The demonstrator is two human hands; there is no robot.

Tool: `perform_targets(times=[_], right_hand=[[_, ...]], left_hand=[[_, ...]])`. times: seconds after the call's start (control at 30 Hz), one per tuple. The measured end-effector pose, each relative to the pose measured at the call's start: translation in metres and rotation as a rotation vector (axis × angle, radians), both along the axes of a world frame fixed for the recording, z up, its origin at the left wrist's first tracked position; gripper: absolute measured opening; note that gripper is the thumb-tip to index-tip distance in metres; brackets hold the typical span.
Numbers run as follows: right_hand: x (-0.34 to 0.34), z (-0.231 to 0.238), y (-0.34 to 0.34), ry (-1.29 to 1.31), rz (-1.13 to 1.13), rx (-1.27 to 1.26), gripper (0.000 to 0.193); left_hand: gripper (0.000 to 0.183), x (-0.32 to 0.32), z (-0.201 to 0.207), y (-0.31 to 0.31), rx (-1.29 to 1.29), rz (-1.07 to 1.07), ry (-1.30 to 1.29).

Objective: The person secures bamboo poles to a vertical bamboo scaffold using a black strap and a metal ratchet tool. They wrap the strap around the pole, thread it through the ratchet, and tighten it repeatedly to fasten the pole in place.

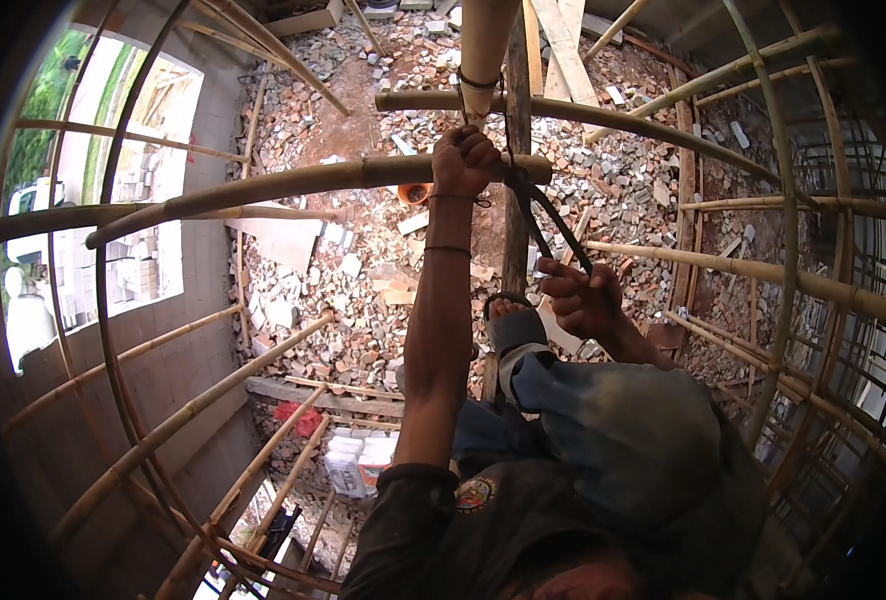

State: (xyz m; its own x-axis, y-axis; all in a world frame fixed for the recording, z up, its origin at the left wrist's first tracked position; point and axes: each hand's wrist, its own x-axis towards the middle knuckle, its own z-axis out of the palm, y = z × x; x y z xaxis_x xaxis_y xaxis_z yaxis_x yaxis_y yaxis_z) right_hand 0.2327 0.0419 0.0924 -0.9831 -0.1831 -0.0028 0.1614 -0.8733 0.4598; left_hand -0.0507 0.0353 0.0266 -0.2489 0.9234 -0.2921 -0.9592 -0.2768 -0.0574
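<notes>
My left hand (466,160) is closed at a horizontal bamboo pole (363,173), just below an upright bamboo pole (485,50). What its fingers press against is partly hidden. A black strap (560,220) wraps the horizontal pole's right end, next to a dark wooden post (516,230). Two lengths of the strap come down to my right hand (583,298), whose fingers are closed on them. Thin dark ties circle the upright pole above my left hand. A second bamboo pole (603,112) crosses behind the upright one.
My sandalled foot (509,312) is by the wooden post, with my bent knee (623,400) beside my right forearm. Far below, broken bricks (363,270) cover the ground. Bamboo scaffold poles (763,275) surround me. A wall with a window opening (143,180) stands at left.
</notes>
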Motion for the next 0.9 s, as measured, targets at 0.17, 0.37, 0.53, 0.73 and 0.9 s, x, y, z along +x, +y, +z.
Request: perform_targets(times=[0.17, 0.37, 0.53, 0.73, 0.9], right_hand=[[-0.005, -0.006, -0.009, -0.040, 0.011, 0.012, 0.057], [-0.005, -0.011, -0.008, -0.254, 0.135, 0.576, 0.066], [-0.007, -0.023, -0.001, -0.511, 0.245, 1.200, 0.060], [-0.015, -0.017, -0.010, -0.619, 0.150, 2.110, 0.059], [-0.027, -0.007, -0.009, -0.777, 0.428, 2.427, 0.063]], left_hand=[[0.029, 0.003, -0.002, -0.011, 0.008, 0.051, 0.027], [0.024, 0.025, 0.007, -0.012, -0.090, 0.160, 0.036], [0.020, 0.028, 0.006, -0.014, -0.201, 0.158, 0.224], [0.023, 0.028, 0.000, -0.012, -0.204, 0.164, 0.244], [0.024, 0.029, 0.004, -0.007, -0.275, 0.186, 0.313]])
